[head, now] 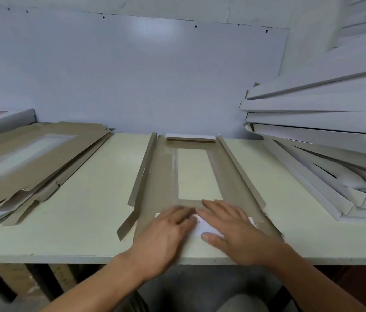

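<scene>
Left hand (166, 233): palm down, fingers extended and flat, gripping nothing. The fingertips are slightly blurred. It presses on the near end flap (202, 226), whose white underside faces up.

Right hand (233, 230): the same posture, fingers spread and straight with the thumb out toward the table edge, pressing the same flap from the other side. The two hands' fingertips nearly meet over the fold line. Judgement: both flat palms are there to crease the flap down along its full width so it does not spring back.

Work piece: brown card box blank (159, 176), lying flat at the middle of the table (87, 221), with its near end at the front edge under the hands. The window cut-out (196, 174) sits in the centre panel just beyond the fingertips.

The left side flap (143, 167) and right side flap (240, 170) stand tilted up from the panel. The far end flap (189, 138) is already folded over, white side up. Judgement: the end flaps come first, and the sides are not yet closed.

Surroundings: a stack of flat blanks (31, 158) on the left of the table, well apart from the work piece, is probably the supply. A pile of folded white boxes (323, 122) on the right, leaning unevenly, is probably finished output. Having both within reach suits work passing from left to right.
</scene>
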`<state>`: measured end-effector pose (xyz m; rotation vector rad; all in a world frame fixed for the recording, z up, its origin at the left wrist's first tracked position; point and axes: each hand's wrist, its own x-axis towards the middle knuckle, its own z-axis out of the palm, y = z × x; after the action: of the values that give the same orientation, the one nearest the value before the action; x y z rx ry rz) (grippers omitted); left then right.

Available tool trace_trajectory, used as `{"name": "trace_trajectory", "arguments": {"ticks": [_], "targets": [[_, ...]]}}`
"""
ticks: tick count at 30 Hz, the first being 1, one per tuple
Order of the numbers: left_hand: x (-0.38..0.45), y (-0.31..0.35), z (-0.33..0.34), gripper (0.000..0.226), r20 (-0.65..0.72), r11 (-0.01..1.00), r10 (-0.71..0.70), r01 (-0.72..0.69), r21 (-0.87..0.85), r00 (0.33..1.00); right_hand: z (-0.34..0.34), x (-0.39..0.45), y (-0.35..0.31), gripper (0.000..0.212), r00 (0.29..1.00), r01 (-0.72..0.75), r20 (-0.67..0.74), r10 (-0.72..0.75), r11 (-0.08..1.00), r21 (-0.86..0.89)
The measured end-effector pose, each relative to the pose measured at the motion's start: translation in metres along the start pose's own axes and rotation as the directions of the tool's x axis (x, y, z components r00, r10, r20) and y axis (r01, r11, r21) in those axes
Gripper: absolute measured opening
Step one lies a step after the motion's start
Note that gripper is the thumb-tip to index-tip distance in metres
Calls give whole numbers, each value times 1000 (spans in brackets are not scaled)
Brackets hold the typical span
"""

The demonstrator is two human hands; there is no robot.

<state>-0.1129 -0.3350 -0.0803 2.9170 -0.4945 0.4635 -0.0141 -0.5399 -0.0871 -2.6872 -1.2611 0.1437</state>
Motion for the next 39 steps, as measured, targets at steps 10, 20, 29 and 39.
{"name": "trace_trajectory", "arguments": {"ticks": [10,20,29,39], "targets": [[-26,-19,-22,98,515,991,-88,23,132,853,-8,-25,39,99,959,-194,178,220,969,-153],[6,-24,-17,39,161,992,-68,49,120,985,-15,-26,21,45,997,-22,-81,11,991,-131],[38,-11,-6,27,71,965,-224,211,155,972,-19,11,1,40,985,-126,-123,123,992,-13],[26,-1,8,113,555,970,-205,89,228,807,1,9,-1,106,973,-153,173,155,988,-29]]}}
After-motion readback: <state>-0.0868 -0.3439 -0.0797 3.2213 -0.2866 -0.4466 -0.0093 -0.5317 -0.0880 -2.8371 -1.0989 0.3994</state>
